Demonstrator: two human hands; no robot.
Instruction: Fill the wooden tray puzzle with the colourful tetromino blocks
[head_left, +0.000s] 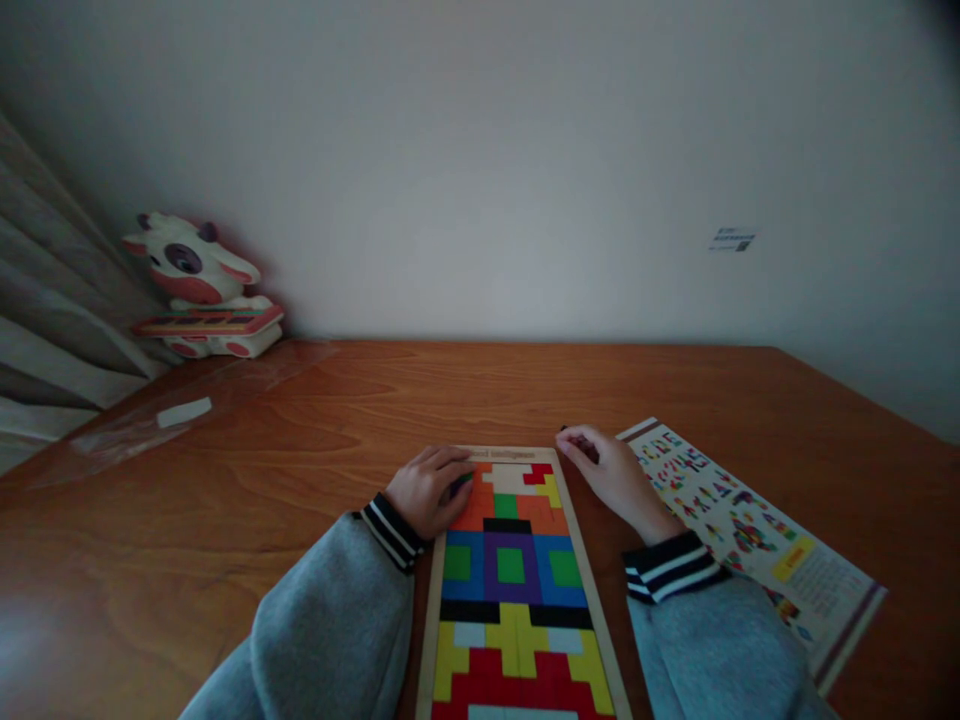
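Observation:
A wooden block puzzle board (pixel 577 510) lies in front of me, filled with coloured pieces in orange, blue, green, purple, black, yellow and red. Pale bare wood (pixel 508 480) shows near its top end. My left hand (pixel 429 490) rests on the board's upper left edge, fingers bent and a little apart; what lies beneath the fingertips is partly hidden. Just right of the board's top corner, my right hand (pixel 611 478) is closed in a pinch. A small dark puzzle piece (pixel 563 429) peeks out at its fingertips, its shape mostly covered.
A printed pattern sheet (pixel 750 530) lies to the right, partly under my right sleeve. At the back left stands a cow-shaped toy keyboard (pixel 217 320) beside a curtain (pixel 52 300). Clear plastic film (pixel 127 440) lies on the wooden table (pixel 337 410), which meets the wall.

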